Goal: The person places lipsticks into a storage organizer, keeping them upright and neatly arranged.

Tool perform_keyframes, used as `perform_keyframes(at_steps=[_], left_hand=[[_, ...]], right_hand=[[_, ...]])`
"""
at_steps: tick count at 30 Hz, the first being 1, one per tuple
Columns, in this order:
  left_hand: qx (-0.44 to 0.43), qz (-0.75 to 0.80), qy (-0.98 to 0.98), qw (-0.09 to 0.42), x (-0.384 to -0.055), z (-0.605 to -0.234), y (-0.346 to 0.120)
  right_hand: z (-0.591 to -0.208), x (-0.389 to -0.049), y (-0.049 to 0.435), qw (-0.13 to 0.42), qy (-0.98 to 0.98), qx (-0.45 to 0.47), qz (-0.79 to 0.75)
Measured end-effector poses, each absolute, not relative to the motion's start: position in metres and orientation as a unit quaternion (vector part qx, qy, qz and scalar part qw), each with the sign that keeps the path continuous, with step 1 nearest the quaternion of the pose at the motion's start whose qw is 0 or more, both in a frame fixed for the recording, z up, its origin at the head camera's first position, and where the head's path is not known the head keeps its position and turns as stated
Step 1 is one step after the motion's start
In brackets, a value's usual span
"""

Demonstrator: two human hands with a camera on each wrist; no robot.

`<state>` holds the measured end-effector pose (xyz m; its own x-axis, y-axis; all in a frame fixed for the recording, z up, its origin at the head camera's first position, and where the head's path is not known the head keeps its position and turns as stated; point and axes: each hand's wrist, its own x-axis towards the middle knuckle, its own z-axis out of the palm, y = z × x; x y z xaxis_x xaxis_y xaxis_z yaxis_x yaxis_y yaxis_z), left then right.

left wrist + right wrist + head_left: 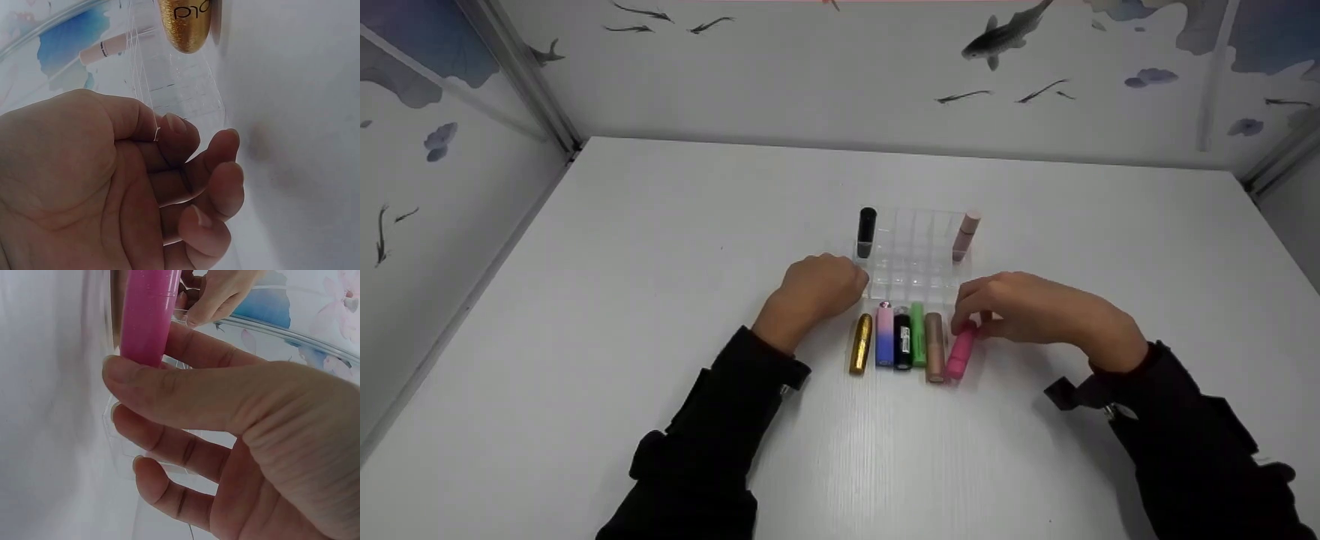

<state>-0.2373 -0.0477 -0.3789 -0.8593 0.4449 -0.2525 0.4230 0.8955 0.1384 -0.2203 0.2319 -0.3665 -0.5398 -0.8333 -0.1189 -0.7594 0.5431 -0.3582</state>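
Pink tube (961, 352) in right hand (1024, 311), brown tube (934, 347) alongside

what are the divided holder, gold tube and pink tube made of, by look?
Divided holder: likely clear rigid plastic such as acrylic, glossy; see-through walls, bright edges.
Gold tube: glittery metallic finish, grainy sparkle; coated plastic or metal, can't tell.
Pink tube: probably plastic, smooth with a soft sheen; even colour, fine specks.
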Motion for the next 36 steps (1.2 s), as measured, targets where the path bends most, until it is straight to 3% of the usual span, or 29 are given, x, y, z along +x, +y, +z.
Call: perform_keyframes(at_steps=[23,31,36], left_hand=[[0.156,0.086,0.974,0.143,-0.234,-0.374,-0.047],[0.157,0.082,0.977,0.116,-0.232,-0.371,-0.046],[0.159,0.078,0.979,0.101,-0.231,-0.367,-0.045]], right_hand=[[-0.366,-0.224,0.229,0.006,0.884,-0.44,-0.156],[-0.372,-0.227,0.229,-0.095,0.873,-0.449,-0.166],[-0.375,-0.229,0.228,-0.127,0.868,-0.449,-0.171]])
